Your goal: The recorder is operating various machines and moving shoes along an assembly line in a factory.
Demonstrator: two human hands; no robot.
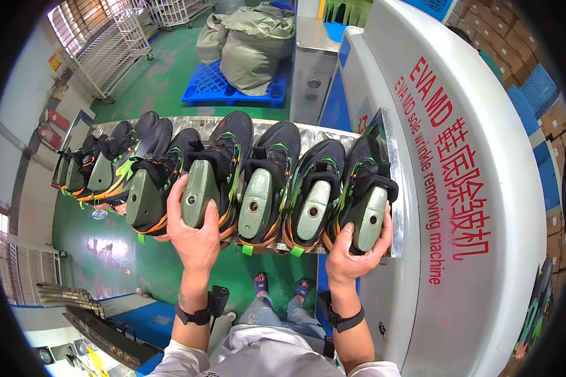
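Observation:
Black sneakers with orange and green trim stand in a row on a metal tray point(314, 131), heels toward me. Green shoe lasts with round holes fill their openings. My left hand point(194, 242) wraps thumb and fingers around the heel of one sneaker point(234, 131), at its last point(199, 182). At the right end, my right hand point(352, 259) grips the heel of another sneaker point(363, 151) and its last point(370, 220) the same way. Two more sneakers, a middle one point(277, 141) and its neighbour point(324, 157), sit between my hands. My palms hide part of both held heels.
A large white machine point(402, 188) with red lettering rises close on the right. Full sacks point(258, 47) rest on a blue pallet point(198, 85) beyond the tray. White wire racks point(110, 56) stand far left, with fire extinguishers point(56, 122) by the wall. Cartons point(497, 38) are stacked far right.

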